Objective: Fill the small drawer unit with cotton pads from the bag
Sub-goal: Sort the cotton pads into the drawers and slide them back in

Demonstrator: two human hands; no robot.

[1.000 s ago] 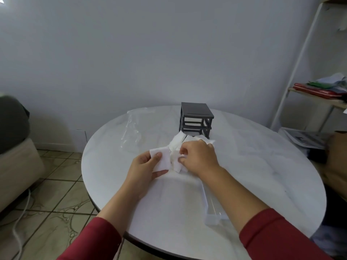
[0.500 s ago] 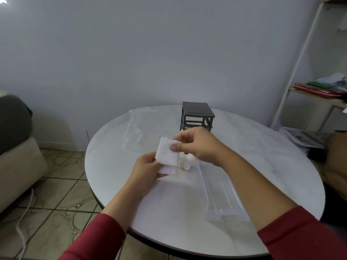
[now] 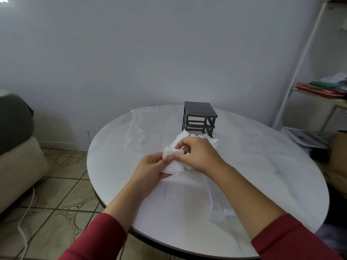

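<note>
White cotton pads [image 3: 173,162] are grasped by both hands: left hand [image 3: 150,171] grips from below, right hand [image 3: 199,154] pinches the top. Loose pads [image 3: 183,136] lie just near of the grey drawer unit [image 3: 199,117]. A clear bag [image 3: 138,132] lies far left on the surface [image 3: 262,166].

Left hand [image 3: 150,170] and right hand [image 3: 198,154] meet, both pinching cotton pads [image 3: 173,167].

A home living room: sofa [image 3: 16,151], tiled floor [image 3: 56,194], round table [image 3: 262,166].
</note>
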